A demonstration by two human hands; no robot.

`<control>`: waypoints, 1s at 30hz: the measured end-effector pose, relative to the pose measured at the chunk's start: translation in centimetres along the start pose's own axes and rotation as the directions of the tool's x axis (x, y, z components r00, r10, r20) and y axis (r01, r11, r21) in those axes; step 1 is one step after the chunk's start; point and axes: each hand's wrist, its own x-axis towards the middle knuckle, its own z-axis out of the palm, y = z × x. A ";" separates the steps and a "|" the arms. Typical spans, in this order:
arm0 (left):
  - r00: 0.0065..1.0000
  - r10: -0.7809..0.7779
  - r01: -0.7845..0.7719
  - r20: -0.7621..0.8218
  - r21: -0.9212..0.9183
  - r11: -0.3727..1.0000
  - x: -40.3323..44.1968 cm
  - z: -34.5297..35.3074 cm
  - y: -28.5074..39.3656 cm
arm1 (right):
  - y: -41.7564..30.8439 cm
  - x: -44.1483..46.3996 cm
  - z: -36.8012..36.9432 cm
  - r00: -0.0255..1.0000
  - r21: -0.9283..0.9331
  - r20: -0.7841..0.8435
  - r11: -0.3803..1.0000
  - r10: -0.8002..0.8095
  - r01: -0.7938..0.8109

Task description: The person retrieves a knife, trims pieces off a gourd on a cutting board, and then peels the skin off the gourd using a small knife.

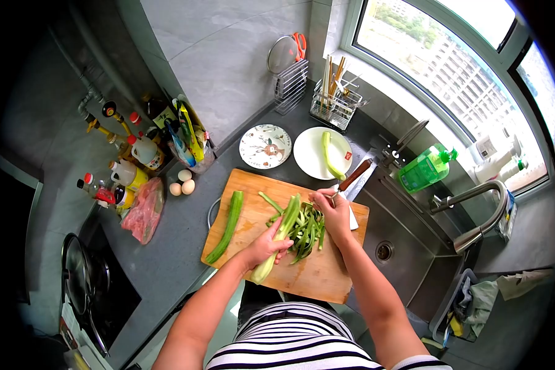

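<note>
My left hand (269, 245) is wrapped around a partly peeled luffa (282, 237), pale at its lower end and greener at the top, tilted over the cutting board (283, 282). In my right hand (334, 213) is what looks like a peeler (355, 174), its brown handle pointing up and to the right and its metal head near my fingertips. Between my hands lies a heap of green peel strips (307, 233). An unpeeled green luffa (227, 227) rests on the board's left side. A pale blade, partly hidden by my right hand, lies along the board's right edge.
Behind the board stand a white plate (305, 154) holding a peeled luffa (330, 154) and a patterned plate (265, 147). Several eggs (182, 183), bottles and a pink bag (144, 213) are left. The steel sink (407, 231) and faucet (487, 219) are right.
</note>
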 end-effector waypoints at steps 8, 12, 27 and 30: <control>0.984 0.077 -0.013 -0.161 0.362 0.932 1.0 0.4 -0.1 | 0.0 -2.7 1.8 0.980 0.147 0.190 0.985 0.059 -0.088; 0.943 0.305 -0.157 -0.133 0.630 0.760 1.6 -0.1 -1.2 | -0.9 -2.0 2.5 0.999 0.053 0.004 0.998 0.032 -0.032; 0.996 -0.004 -0.005 -0.092 -0.097 0.995 0.3 0.0 1.0 | 1.9 -2.5 1.8 0.994 0.000 0.110 1.000 -0.028 0.028; 0.997 -0.063 0.071 0.043 -0.218 0.973 0.2 -0.2 1.0 | -0.9 -3.5 3.3 0.944 -0.151 0.326 0.982 -0.059 0.113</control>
